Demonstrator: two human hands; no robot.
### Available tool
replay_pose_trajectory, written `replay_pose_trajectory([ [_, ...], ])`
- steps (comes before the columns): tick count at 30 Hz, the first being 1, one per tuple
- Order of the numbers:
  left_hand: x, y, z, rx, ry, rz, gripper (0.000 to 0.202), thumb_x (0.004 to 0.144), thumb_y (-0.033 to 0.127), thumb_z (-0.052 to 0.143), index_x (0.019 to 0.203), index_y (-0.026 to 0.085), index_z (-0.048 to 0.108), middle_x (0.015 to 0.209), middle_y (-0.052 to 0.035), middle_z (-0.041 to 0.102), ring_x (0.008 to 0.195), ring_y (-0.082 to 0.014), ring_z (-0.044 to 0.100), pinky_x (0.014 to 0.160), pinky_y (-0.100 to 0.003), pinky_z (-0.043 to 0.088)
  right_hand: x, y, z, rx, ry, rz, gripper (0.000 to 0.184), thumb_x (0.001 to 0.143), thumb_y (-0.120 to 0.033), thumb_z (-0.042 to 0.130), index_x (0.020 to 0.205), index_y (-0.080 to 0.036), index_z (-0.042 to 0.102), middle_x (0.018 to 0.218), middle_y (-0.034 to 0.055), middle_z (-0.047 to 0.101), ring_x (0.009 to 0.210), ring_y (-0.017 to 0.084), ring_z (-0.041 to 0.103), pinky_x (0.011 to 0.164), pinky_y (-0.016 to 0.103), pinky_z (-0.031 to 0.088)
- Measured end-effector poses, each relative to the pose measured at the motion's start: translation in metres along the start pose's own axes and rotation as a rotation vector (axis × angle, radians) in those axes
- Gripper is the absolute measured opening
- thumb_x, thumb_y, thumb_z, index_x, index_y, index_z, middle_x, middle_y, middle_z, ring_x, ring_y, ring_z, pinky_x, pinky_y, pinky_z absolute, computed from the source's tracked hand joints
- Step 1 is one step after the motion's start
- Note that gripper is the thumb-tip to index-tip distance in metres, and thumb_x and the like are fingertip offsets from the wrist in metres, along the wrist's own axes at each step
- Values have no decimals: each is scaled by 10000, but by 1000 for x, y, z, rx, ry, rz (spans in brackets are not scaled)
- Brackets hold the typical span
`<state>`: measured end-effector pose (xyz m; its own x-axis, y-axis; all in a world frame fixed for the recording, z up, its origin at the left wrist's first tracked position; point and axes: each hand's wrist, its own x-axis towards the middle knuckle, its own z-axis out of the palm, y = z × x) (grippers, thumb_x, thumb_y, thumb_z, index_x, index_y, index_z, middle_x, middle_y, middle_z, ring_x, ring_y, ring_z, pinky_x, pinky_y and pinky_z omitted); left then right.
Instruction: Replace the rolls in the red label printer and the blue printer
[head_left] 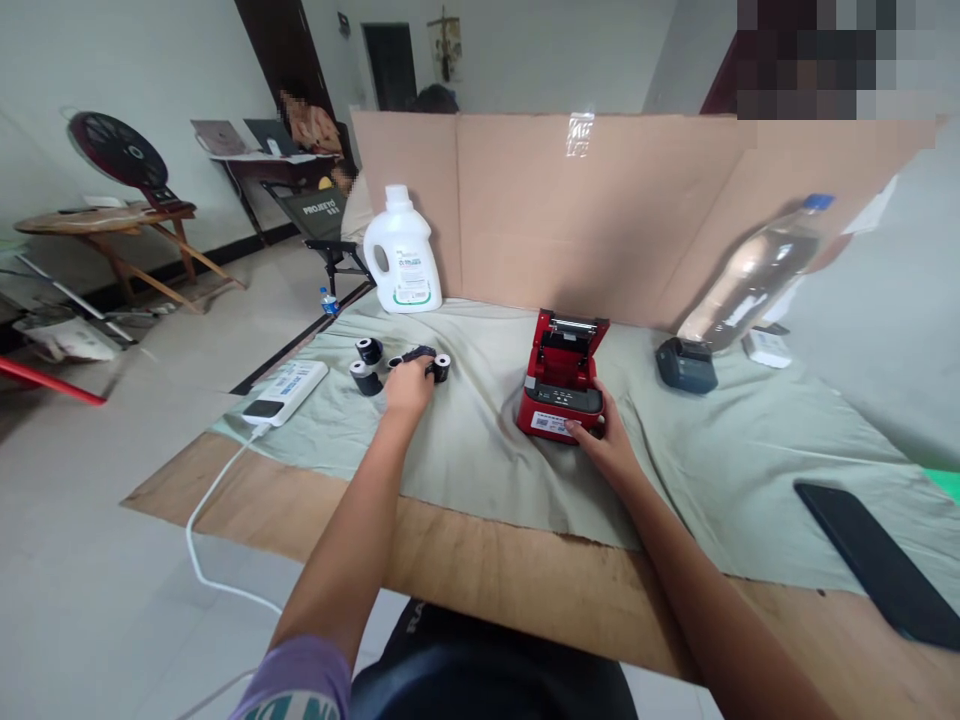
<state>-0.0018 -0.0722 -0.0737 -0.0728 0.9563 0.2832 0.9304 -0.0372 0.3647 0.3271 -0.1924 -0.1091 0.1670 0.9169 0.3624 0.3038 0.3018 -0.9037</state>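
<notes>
The red receipt printer (551,420) sits in the middle of the pale cloth (465,450) with its lid (574,328) up, and the small black-sided rolls (366,378) lie outside it, far left, so things look only partly done to me. The right hand (611,440) grips the printer's near right corner, thumb in front. The left hand (409,385) covers some of the rolls, so I can't tell if its fingers hold the black thing (418,353) there, and the printer's deep inside is hard to see.
</notes>
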Motion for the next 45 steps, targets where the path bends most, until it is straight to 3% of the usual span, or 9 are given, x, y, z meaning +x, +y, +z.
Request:
replay_pose_trajectory([
  [4,0,1,-5,-259,62,76,256,817,252,618,1026,244,765,1017,-85,765,970,-296,690,843,-364,486,-3,-13,0,-98,52,-59,874,796,-468,742,1543,-289,325,1541,121,412,1309,345,512,993,532,524],
  [8,-5,15,-9,-663,30,129,155,762,326,690,821,195,750,814,-39,742,789,-218,673,762,-311,493,-1,-45,0,-312,144,-314,638,858,-398,682,1451,-305,467,1461,94,506,1304,325,497,1019,528,489],
  [14,-24,56,-6,-1130,-100,72,274,674,415,776,767,161,731,723,-16,698,665,-155,608,656,-272,475,21,-95,14,-502,-57,-429,190,875,-317,637,1049,-271,696,1036,64,735,1033,303,621,950,522,457],
  [20,-36,68,-8,-1289,-177,23,312,628,423,850,757,160,744,741,-12,704,688,-142,608,683,-260,478,44,-110,30,-622,-324,-410,533,844,-296,656,1364,-244,554,1251,76,690,1152,312,571,1033,524,376],
  [26,-38,69,-16,-1474,-329,-110,351,569,374,901,803,154,761,761,-11,713,701,-130,618,706,-244,469,50,-109,38,-761,-517,-474,834,821,-254,656,1567,-294,286,1604,60,375,1343,348,419,1088,551,337],
  [30,-41,72,-23,-1516,-426,-139,341,560,347,910,791,149,754,750,-6,700,685,-117,606,690,-230,454,51,-105,36,-716,-523,-505,827,834,-270,654,1567,-312,273,1645,61,283,1378,348,377,1074,555,362],
  [34,-46,74,-24,-1465,-528,-73,305,581,347,903,757,157,742,707,14,668,645,-103,579,652,-222,435,54,-109,32,-556,-507,-559,602,842,-219,645,1419,-258,479,1394,99,571,1202,306,519,1017,497,428],
  [37,-48,75,-25,-1439,-565,-38,296,627,383,879,783,170,745,720,14,672,661,-113,592,656,-227,444,54,-112,29,-453,-504,-599,479,829,-148,625,1294,-236,554,1231,89,631,1088,277,559,980,459,453],
  [45,-45,68,-36,-1295,-646,72,536,698,469,825,1146,192,724,1073,-81,746,979,-251,680,846,-332,516,51,-110,31,-503,-573,-604,495,813,-136,654,1285,-247,558,1202,76,638,1068,278,550,966,455,457],
])
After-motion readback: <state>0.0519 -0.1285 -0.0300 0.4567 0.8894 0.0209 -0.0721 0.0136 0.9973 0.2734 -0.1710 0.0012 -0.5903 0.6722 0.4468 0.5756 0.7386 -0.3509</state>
